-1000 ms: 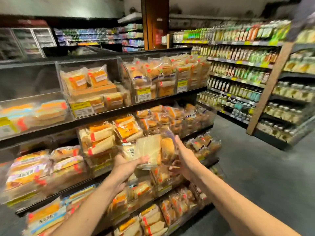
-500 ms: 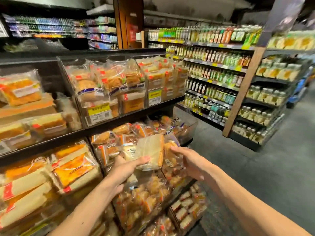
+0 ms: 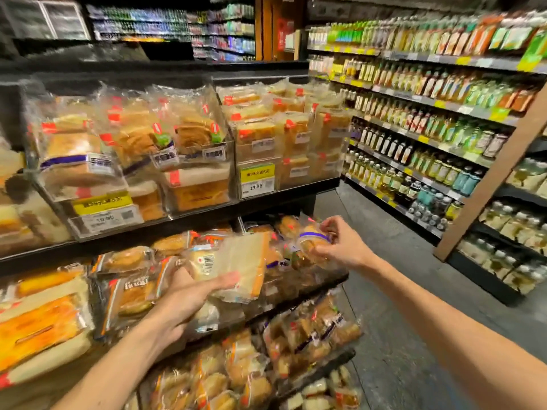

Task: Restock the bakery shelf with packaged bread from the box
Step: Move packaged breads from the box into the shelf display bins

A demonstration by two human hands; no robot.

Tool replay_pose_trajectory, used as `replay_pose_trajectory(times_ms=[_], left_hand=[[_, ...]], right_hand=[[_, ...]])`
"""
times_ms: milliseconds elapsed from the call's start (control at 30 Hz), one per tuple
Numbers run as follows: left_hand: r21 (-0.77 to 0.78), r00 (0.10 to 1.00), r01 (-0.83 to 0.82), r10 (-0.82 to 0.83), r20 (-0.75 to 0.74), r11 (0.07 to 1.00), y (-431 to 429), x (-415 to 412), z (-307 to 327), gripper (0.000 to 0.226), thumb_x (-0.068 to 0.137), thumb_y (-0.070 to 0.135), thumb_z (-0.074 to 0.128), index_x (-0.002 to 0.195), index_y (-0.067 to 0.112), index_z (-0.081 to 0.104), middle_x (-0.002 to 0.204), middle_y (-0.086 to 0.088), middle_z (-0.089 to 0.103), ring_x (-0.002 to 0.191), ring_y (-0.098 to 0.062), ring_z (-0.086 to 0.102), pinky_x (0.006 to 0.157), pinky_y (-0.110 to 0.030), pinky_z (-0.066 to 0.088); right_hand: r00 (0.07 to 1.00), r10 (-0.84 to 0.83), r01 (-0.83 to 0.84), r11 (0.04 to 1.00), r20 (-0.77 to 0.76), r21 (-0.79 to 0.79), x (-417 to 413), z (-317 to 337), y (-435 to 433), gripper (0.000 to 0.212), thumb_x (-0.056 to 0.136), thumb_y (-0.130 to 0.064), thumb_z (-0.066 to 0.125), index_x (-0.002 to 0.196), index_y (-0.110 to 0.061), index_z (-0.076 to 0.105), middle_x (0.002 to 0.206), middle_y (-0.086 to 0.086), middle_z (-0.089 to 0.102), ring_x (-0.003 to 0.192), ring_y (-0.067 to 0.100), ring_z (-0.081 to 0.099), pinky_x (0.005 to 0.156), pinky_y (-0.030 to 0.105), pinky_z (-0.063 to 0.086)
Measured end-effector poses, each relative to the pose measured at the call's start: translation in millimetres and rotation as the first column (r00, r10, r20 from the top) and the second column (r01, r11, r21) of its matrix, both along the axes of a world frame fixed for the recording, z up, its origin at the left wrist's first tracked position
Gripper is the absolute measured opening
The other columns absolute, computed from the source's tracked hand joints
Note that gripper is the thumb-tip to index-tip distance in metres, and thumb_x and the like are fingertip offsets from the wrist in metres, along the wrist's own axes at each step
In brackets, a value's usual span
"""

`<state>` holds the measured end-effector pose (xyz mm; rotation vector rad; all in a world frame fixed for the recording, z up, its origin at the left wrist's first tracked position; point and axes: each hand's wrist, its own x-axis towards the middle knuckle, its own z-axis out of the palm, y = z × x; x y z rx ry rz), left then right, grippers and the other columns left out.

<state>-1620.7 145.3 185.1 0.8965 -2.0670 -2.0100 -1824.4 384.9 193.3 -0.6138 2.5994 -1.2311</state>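
Observation:
A clear bag of white sliced bread (image 3: 236, 266) is held from below by my left hand (image 3: 189, 294), in front of the middle level of the bakery shelf (image 3: 207, 223). To its right, my right hand (image 3: 343, 245) pinches a second bread packet with a purple band (image 3: 313, 241) at the right end of that level. The bakery shelf holds several packed loaves behind clear fronts on its upper, middle and lower levels. No box is in view.
Yellow price tags (image 3: 257, 179) hang on the upper bins. A grey aisle floor (image 3: 399, 291) runs to the right. Beyond it stands a rack of bottles (image 3: 429, 128) with a slanted wooden post (image 3: 488, 184).
The view has swung right along the shelf. My right hand has let go of the sliced-bread bag's end and moved right and up onto the purple-banded packet; my left hand still holds the bag.

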Motion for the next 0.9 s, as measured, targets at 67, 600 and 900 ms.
replay_pose_trajectory(times_ms=[67,600,900], left_hand=[[0.005,0.998,-0.070,0.070,0.005,0.998,4,-10,-3,0.125,0.058,0.044,0.092,0.154,0.012,0.018,0.157,-0.009,0.032,0.141,-0.026,0.035,0.113,-0.039,0.029],[-0.003,0.925,-0.377,0.376,-0.054,0.926,57,-9,6,0.055,0.064,0.011,0.087,0.109,0.019,0.057,0.090,0.005,0.077,0.082,-0.006,0.073,0.068,-0.019,0.056],[-0.017,0.911,-0.413,0.413,-0.003,0.910,63,-24,8,0.082,0.049,0.033,0.095,0.120,0.020,0.055,0.106,0.001,0.075,0.100,-0.015,0.069,0.092,-0.032,0.051]], right_hand=[[0.985,0.149,-0.139,0.984,-0.086,0.111,-28,-7,-19,0.061,0.073,-0.034,0.084,0.120,-0.016,0.048,0.112,0.002,0.062,0.101,0.019,0.061,0.090,0.034,0.050],[0.739,0.401,-0.248,0.909,-0.542,0.335,-65,-75,-130,0.037,0.092,-0.011,0.062,0.128,-0.006,0.054,0.128,0.015,0.049,0.115,0.033,0.047,0.082,0.038,0.046],[0.711,0.550,-0.385,0.826,-0.437,0.413,-69,-85,-120,0.035,0.099,-0.020,0.052,0.132,-0.011,0.058,0.156,0.014,0.030,0.144,0.028,0.028,0.108,0.039,0.042]])
